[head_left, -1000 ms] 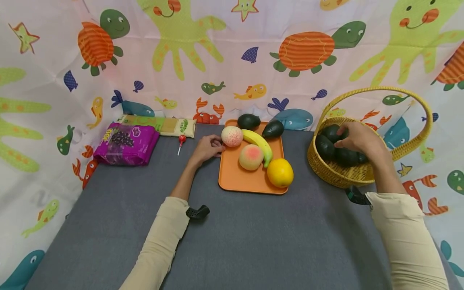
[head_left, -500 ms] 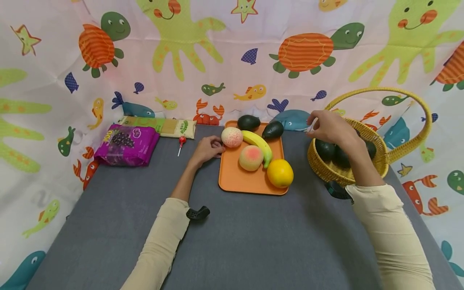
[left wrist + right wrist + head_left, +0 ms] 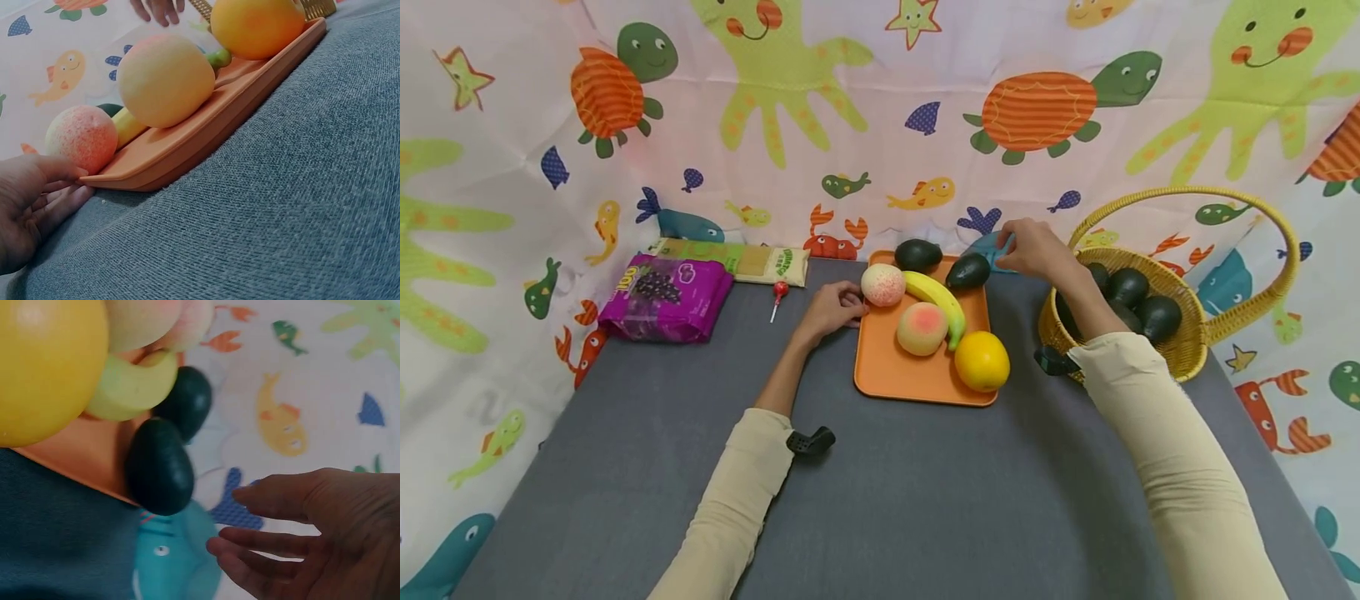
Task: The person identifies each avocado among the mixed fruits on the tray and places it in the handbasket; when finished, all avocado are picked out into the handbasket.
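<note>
My left hand (image 3: 832,311) is at the left rim of an orange tray (image 3: 887,375); the left wrist view has its fingertips pinching the tray's edge beside a speckled peach (image 3: 81,139). On the tray are a second peach (image 3: 922,328), a banana (image 3: 936,297), an orange (image 3: 982,362) and two dark green avocados, one at the back (image 3: 918,255) and one at the back right corner (image 3: 968,271). My right hand (image 3: 1032,248) hovers just right of that corner avocado, apart from it. Its fingers are loosely bent, with nothing between them in the right wrist view.
A yellow wicker basket (image 3: 1195,362) with a tall handle holds several avocados (image 3: 1159,318), below and right of my right forearm. A purple grape-print package (image 3: 667,300), a pale green-and-tan packet (image 3: 767,265) and a red lollipop (image 3: 780,290) lie at the back left. A printed curtain stands behind.
My right hand has left the basket, moving left over its rim to beside the tray's back right corner, with nothing seen in it. My left hand has stayed at the tray's edge.
</note>
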`<move>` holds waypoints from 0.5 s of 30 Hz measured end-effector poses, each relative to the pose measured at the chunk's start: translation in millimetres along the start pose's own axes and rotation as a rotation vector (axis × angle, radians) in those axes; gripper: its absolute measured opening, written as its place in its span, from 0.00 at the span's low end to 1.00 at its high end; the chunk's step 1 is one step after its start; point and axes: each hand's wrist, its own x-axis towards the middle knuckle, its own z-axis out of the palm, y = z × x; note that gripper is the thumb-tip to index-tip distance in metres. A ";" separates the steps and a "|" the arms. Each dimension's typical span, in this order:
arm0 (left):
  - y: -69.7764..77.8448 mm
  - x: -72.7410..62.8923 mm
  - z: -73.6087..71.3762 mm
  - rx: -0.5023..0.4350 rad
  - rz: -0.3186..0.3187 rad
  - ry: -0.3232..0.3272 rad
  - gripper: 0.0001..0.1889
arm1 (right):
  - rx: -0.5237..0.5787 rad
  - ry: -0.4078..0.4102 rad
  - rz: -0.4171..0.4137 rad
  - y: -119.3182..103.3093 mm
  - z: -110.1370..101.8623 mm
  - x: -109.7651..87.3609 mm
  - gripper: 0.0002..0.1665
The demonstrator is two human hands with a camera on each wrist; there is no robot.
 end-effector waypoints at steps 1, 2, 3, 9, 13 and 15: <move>-0.1 0.0 0.0 -0.001 -0.002 -0.003 0.21 | 0.003 -0.003 0.001 1.9 2.8 4.7 0.19; -0.2 0.1 0.1 -0.001 -0.004 -0.007 0.22 | 0.002 -0.008 0.001 3.8 5.4 9.2 0.19; -0.2 -0.1 0.2 -0.004 -0.007 -0.010 0.22 | 0.002 -0.015 0.001 5.2 7.5 13.1 0.19; 0.0 0.3 -0.1 -0.012 0.003 -0.010 0.21 | -0.019 -0.087 -0.033 7.3 16.4 36.3 0.22; 0.9 0.9 -0.5 -0.005 0.010 -0.009 0.21 | -0.053 -0.160 -0.090 8.1 22.8 53.2 0.25; 1.9 1.9 -0.5 0.000 0.010 -0.008 0.21 | -0.073 -0.196 -0.113 7.9 24.7 59.7 0.27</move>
